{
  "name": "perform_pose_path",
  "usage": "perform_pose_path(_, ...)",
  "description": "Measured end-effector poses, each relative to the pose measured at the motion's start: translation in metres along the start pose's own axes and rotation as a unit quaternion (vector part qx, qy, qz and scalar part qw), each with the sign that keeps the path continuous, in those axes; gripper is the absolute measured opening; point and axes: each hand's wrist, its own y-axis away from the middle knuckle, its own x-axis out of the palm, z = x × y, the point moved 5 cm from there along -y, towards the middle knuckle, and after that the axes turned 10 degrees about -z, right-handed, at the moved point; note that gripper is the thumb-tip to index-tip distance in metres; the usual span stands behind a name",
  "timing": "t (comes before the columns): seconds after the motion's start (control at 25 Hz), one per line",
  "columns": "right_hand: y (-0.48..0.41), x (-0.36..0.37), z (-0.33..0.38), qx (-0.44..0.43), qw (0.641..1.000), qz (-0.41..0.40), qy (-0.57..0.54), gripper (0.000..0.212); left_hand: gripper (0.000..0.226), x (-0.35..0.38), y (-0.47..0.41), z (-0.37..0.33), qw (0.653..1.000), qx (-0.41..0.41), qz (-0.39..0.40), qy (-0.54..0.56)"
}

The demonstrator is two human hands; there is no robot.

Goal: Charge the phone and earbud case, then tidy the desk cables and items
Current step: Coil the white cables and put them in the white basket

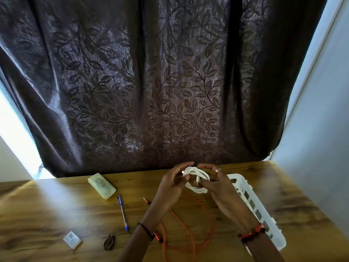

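Note:
A coiled white cable (197, 179) is held above the wooden desk (56, 208) between both hands. My left hand (171, 186) grips the coil's left side, fingers curled over its top. My right hand (220, 186) grips the right side, thumb on the coil near a loose plug end. Below them an orange cable (188, 225) lies in loose loops on the desk, its plug (146, 201) pointing left. A pale green power bank (102, 185) lies at the back left of the desk.
A white slotted plastic basket (258, 208) stands on the right, partly behind my right arm. A blue pen (123, 212), a small clear square case (72, 239) and a dark hair clip (109, 242) lie front left. A dark leaf-patterned curtain (151, 82) hangs behind the desk.

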Motion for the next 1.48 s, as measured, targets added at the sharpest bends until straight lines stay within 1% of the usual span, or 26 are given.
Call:
perform_pose_path(0.08, 0.002, 0.004, -0.005, 0.046, 0.988, 0.077, -0.128, 0.056, 0.039, 0.005, 0.001, -0.008, 1.0, 0.024, 0.004, -0.007)
perform_pose_path(0.16, 0.003, 0.003, -0.007, 0.061, 0.973, 0.124, -0.186, 0.064, 0.039, 0.009, 0.0, -0.013, 0.999, 0.032, -0.001, -0.001)
perform_pose_path(0.28, 0.002, -0.005, -0.002, 0.071, 0.963, 0.169, -0.196, 0.079, 0.034, 0.013, -0.001, -0.013, 0.999, 0.035, -0.007, -0.007)
perform_pose_path(0.32, 0.003, -0.006, 0.002, 0.077, 0.961, 0.191, -0.185, 0.082, 0.033, 0.014, -0.001, -0.012, 0.999, 0.036, -0.016, -0.012)
perform_pose_path(0.4, 0.005, -0.008, 0.011, 0.087, 0.958, 0.229, -0.149, 0.079, 0.038, 0.012, -0.004, -0.006, 0.999, 0.029, -0.042, -0.012)
perform_pose_path(0.44, 0.005, -0.009, 0.014, 0.091, 0.963, 0.223, -0.118, 0.074, 0.041, 0.012, -0.005, -0.003, 0.999, 0.024, -0.046, -0.012)
perform_pose_path(0.52, 0.0, -0.012, 0.017, 0.098, 0.98, 0.163, -0.063, 0.058, 0.041, 0.011, -0.006, 0.002, 0.999, 0.023, -0.037, -0.024)
perform_pose_path(0.6, -0.002, -0.018, 0.016, 0.113, 0.988, 0.098, -0.036, 0.042, 0.035, 0.012, -0.007, 0.01, 0.999, 0.022, -0.023, -0.035)
perform_pose_path(0.64, -0.003, -0.021, 0.015, 0.113, 0.991, 0.066, -0.013, 0.038, 0.03, 0.012, -0.007, 0.013, 0.999, 0.019, -0.021, -0.037)
perform_pose_path(0.72, -0.004, -0.028, 0.014, 0.086, 0.995, 0.008, 0.052, 0.03, 0.022, 0.013, -0.006, 0.018, 0.999, 0.0, -0.023, -0.04)
perform_pose_path(0.8, -0.004, -0.032, 0.017, 0.044, 0.991, -0.033, 0.12, 0.021, 0.025, 0.015, -0.005, 0.025, 0.997, -0.037, -0.011, -0.063)
perform_pose_path(0.88, -0.003, -0.034, 0.017, 0.017, 0.984, -0.049, 0.171, 0.018, 0.024, 0.019, -0.004, 0.031, 0.993, -0.061, 0.006, -0.103)
perform_pose_path(0.96, -0.002, -0.038, 0.013, 0.018, 0.976, -0.055, 0.209, 0.019, 0.024, 0.023, -0.001, 0.035, 0.99, -0.069, 0.001, -0.12)
perform_pose_path(1.04, -0.003, -0.046, 0.005, 0.031, 0.968, -0.066, 0.241, 0.02, 0.021, 0.032, 0.004, 0.038, 0.99, -0.082, -0.006, -0.118)
perform_pose_path(1.12, -0.003, -0.059, -0.002, 0.041, 0.963, -0.089, 0.249, 0.019, 0.015, 0.045, 0.006, 0.047, 0.99, -0.109, -0.001, -0.085)
perform_pose_path(1.2, -0.004, -0.077, -0.006, 0.05, 0.961, -0.108, 0.249, 0.018, 0.015, 0.061, 0.005, 0.056, 0.987, -0.133, 0.026, -0.083)
perform_pose_path(1.32, -0.003, -0.108, -0.01, 0.053, 0.954, -0.13, 0.265, 0.017, 0.022, 0.092, 0.007, 0.065, 0.978, -0.151, 0.094, -0.109)
perform_pose_path(1.4, -0.004, -0.13, -0.009, 0.041, 0.94, -0.155, 0.3, 0.016, 0.024, 0.117, 0.008, 0.072, 0.97, -0.175, 0.13, -0.105)
perform_pose_path(1.48, -0.009, -0.152, -0.009, 0.028, 0.924, -0.176, 0.34, 0.013, 0.03, 0.141, 0.006, 0.081, 0.964, -0.206, 0.143, -0.094)
